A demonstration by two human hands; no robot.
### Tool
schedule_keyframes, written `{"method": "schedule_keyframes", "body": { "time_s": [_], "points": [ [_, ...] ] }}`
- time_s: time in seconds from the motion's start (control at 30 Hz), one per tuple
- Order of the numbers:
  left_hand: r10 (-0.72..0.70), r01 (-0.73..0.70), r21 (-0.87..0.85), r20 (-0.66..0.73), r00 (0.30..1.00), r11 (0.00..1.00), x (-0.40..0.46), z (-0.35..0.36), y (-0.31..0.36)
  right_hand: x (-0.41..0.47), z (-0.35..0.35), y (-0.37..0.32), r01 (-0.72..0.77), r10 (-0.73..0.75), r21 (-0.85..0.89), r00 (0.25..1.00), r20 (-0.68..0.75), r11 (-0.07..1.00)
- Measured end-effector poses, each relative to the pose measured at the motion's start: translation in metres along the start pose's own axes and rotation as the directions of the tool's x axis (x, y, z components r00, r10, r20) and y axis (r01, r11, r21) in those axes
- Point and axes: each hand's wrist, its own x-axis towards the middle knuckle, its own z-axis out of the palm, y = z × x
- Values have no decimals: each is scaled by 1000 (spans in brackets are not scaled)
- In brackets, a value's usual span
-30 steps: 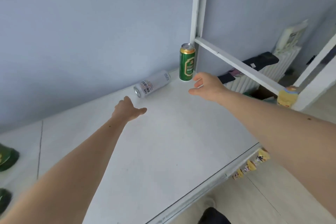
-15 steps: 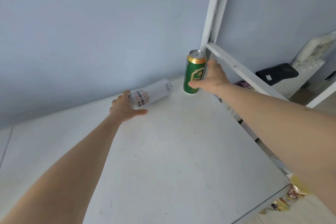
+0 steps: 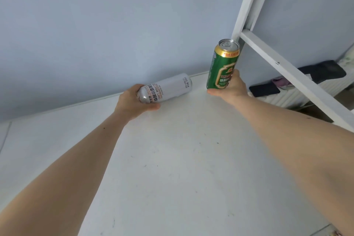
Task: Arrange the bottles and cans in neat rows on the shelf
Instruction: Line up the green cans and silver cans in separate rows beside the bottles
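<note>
1 green can (image 3: 222,67), 1 silver can (image 3: 168,87), 2 hands, 1 shelf (image 3: 182,159)

Both forearms are bare from the frame edges to the wrists; no sleeve, cuff, watch, band or glove is visible on either. The left hand (image 3: 134,101) and right hand (image 3: 234,90) show no rings on the visible parts. A few small dark marks dot each forearm. Fingernails cannot be made out.

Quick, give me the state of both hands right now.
Left hand: closed around the end of the silver can lying on its side.
Right hand: closed on the upright green can.
</note>
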Motion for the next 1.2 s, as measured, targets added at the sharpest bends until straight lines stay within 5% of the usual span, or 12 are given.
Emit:
{"method": "schedule_keyframes", "body": {
  "time_s": [0.3,0.53,0.93,1.2],
  "points": [
    [-14,-41,-508,-103,995,860,-13,-16,20,3,9,0,-17,26,105,996,-87,994],
    [91,-105,-590,-53,994,801,-26,-60,22,-30,17,0,37,-30,119,998,-60,992],
    [188,-112,-353,187,964,929,-58,-98,33,-96,34,-12,82,-84,137,996,11,987],
    [187,-183,-112,26,982,977,-76,-85,39,-135,30,-14,80,-86,82,993,75,993]
  ]
}}
